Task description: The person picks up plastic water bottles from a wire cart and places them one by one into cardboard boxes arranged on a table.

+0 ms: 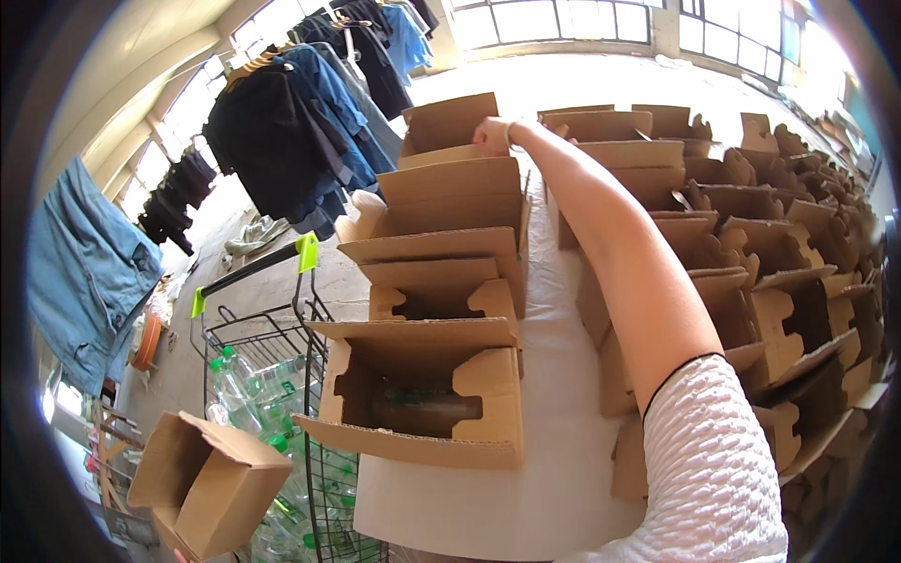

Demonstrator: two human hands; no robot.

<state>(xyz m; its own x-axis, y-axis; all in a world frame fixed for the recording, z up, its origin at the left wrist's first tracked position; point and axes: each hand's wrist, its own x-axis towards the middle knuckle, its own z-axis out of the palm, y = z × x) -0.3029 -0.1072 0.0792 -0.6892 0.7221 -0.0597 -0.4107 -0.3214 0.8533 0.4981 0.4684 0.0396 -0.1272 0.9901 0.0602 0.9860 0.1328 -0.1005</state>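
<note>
At the lower left, an open cardboard box [235,502] is tilted above a black wire shopping cart [324,488]. Only a bit of my left hand [180,556] shows beneath that box, which it holds. My right arm reaches far forward across the white table. My right hand [491,137] is bent with its fingers closed at the right rim of the farthest box [455,122] in the middle row; the fingertips are partly hidden. Closer to me in that row stands an open box [422,455] with a clear plastic bottle [427,405] lying inside.
Clear plastic bottles [239,389] with green caps fill the cart. Many open cardboard boxes [699,239] crowd the right side. The white table surface [554,375] runs between the rows. Dark and blue clothes [282,131] hang at the back left, with denim [89,272] at far left.
</note>
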